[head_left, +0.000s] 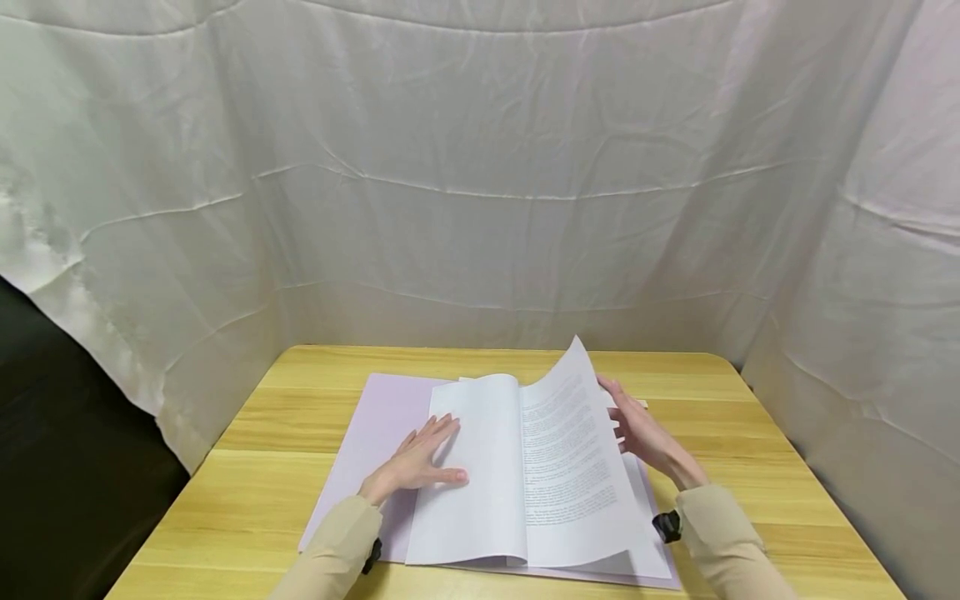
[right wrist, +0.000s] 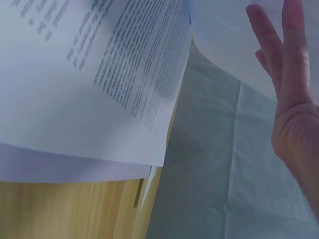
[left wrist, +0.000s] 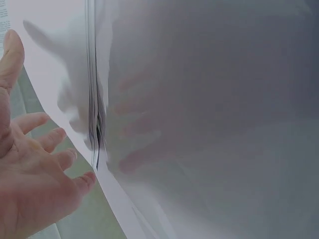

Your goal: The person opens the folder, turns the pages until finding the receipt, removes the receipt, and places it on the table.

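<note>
A stack of printed sheets lies spread in a pale purple folder [head_left: 396,408], turned pages on the left and text on the right. On the blank left page [head_left: 491,492] rests my left hand [head_left: 412,460], its fingers spread and thumb stretched toward the middle. The printed page [head_left: 572,467] on the right is lifted, its top corner curling up. My right hand [head_left: 648,435] is at that page's right edge, partly behind it, touching it with extended fingers. In the right wrist view, straight fingers [right wrist: 295,55] show beside the translucent sheet.
The folder lies on a wood-grain table [head_left: 247,467] with rounded far corners. More white sheets [head_left: 643,542] sit beneath the lifted page. Behind and to the sides hangs a pale creased curtain [head_left: 480,208]; at the far left is a dark area [head_left: 67,467].
</note>
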`<state>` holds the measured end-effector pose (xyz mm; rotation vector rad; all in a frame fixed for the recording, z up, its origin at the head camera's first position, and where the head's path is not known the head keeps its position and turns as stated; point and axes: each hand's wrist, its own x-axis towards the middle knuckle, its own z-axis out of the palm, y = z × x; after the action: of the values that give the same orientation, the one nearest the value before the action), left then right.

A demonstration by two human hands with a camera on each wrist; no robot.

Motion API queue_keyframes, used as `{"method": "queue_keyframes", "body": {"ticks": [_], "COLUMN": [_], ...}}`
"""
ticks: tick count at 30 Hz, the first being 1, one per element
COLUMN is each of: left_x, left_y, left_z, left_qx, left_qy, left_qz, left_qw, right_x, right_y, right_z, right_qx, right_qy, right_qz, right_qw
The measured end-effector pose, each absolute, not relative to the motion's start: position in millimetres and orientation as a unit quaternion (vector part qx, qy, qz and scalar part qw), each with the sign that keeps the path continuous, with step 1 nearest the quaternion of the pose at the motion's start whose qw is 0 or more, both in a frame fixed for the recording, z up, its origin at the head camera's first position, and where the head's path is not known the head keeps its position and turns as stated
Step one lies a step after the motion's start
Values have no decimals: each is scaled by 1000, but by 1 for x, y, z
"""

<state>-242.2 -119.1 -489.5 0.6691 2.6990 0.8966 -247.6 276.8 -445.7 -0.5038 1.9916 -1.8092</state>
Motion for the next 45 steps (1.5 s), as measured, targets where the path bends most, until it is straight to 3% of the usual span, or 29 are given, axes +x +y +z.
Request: {"method": "queue_keyframes", "body": {"ticks": [19,37,45], "left_x": [-247,-251,-252], "left_y": [-118,-97,-84], "left_z": [-487,-482,-480], "left_qx": [198,228,226], "left_qy": [858,731,701], "left_qz": [453,604,637], "left_qw": [137,220,227], "right_x": [-239,-238,-239], "right_y": [251,237,231], "right_z": [-439,-440,-441], "right_qx": [-195,-226,-217], "right_qy": [720,702,709], "right_qz": [-637,-642,-637], "right_qw": [194,210,213]}}
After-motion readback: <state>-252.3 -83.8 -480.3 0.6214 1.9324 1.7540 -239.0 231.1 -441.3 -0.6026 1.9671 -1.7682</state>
